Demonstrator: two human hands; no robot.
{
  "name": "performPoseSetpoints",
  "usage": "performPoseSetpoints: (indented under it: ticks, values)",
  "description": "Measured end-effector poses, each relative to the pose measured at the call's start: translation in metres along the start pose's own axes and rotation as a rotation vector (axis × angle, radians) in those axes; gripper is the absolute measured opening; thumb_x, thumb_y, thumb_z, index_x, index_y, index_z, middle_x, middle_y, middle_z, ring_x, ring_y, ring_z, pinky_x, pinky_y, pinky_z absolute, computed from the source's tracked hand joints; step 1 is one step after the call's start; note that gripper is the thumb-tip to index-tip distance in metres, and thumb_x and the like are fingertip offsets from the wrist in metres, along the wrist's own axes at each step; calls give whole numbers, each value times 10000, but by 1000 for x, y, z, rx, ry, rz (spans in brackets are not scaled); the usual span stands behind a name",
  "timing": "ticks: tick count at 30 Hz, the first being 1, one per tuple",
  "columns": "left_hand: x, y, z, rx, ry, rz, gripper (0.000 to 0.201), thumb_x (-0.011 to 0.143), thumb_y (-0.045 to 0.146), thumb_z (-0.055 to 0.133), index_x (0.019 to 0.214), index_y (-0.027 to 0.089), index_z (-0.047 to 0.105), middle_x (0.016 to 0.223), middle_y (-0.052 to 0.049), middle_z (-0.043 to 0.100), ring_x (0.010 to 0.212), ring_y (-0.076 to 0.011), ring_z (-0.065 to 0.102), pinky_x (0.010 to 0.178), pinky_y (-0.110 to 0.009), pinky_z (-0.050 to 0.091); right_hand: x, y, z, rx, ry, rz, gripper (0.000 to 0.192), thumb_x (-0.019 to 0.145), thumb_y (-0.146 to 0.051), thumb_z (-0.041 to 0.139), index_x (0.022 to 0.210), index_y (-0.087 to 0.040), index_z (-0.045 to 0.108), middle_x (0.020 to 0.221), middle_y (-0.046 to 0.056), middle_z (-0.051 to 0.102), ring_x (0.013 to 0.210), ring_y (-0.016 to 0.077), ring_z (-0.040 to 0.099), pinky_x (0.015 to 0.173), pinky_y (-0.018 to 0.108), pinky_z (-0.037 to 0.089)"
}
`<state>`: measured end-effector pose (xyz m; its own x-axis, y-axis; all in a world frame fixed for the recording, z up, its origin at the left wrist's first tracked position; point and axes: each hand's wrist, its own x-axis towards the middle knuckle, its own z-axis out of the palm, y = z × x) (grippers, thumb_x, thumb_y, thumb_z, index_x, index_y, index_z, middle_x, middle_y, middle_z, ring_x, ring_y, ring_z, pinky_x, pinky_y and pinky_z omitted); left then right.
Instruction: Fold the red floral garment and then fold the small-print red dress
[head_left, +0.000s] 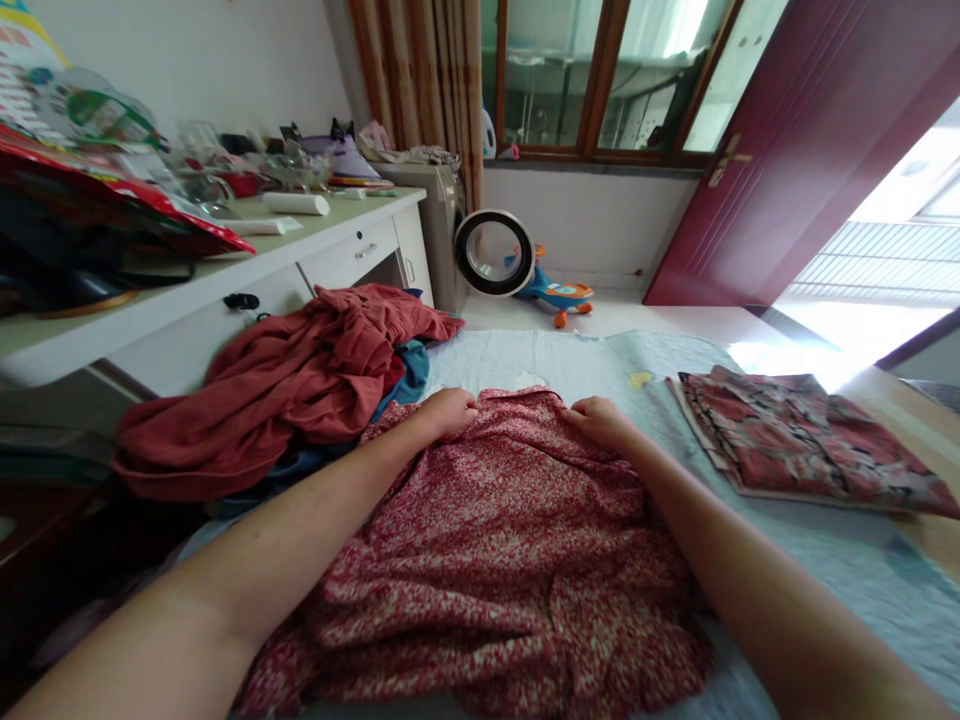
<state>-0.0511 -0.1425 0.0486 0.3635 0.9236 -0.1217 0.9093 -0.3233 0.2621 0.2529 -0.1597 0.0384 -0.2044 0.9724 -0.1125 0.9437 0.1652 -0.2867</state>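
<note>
A red garment with a fine white flower print [495, 540] lies spread on a pale blue quilted cover [600, 365] in front of me. My left hand [448, 411] rests on its far edge, fingers curled into the cloth. My right hand [600, 420] grips the same far edge a little to the right. Both forearms stretch across the garment. To the right, a folded red and dark patterned cloth [810, 440] lies flat on the cover, apart from my hands.
A heap of rust-red clothes [300, 380] over something teal lies at the left. Behind it stands a white desk [322, 255] cluttered with bags and bottles. A washing machine [450, 230], a round fan [495, 253], a toy car [559, 293] and an open dark-red door [810, 150] are beyond.
</note>
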Motion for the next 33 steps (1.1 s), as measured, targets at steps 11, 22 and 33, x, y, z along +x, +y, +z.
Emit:
performPoseSetpoints:
  ticks: [11, 22, 33]
  values:
    - [-13, -9, 8, -317, 215, 162, 166, 795, 158, 499, 887, 173, 636, 845, -21, 674, 785, -172, 611, 759, -267, 469, -39, -11, 6, -118, 250, -126, 172, 862, -116, 465, 907, -200, 608, 980, 60, 611, 853, 165, 550, 730, 242, 374]
    - [-36, -23, 13, -63, 128, 144, 196, 878, 173, 460, 859, 192, 655, 868, -51, 702, 844, -194, 645, 786, -273, 455, -84, -6, 19, -27, 470, -181, 131, 937, -228, 493, 1005, -200, 601, 925, 55, 596, 792, 176, 560, 742, 267, 417]
    - [-40, -29, 18, -158, 184, 152, 183, 783, 155, 493, 843, 187, 663, 868, -52, 705, 878, -206, 634, 829, -306, 473, -115, -22, 26, -45, 463, -355, 281, 989, -230, 419, 977, -215, 699, 889, 70, 598, 858, 200, 558, 805, 310, 453]
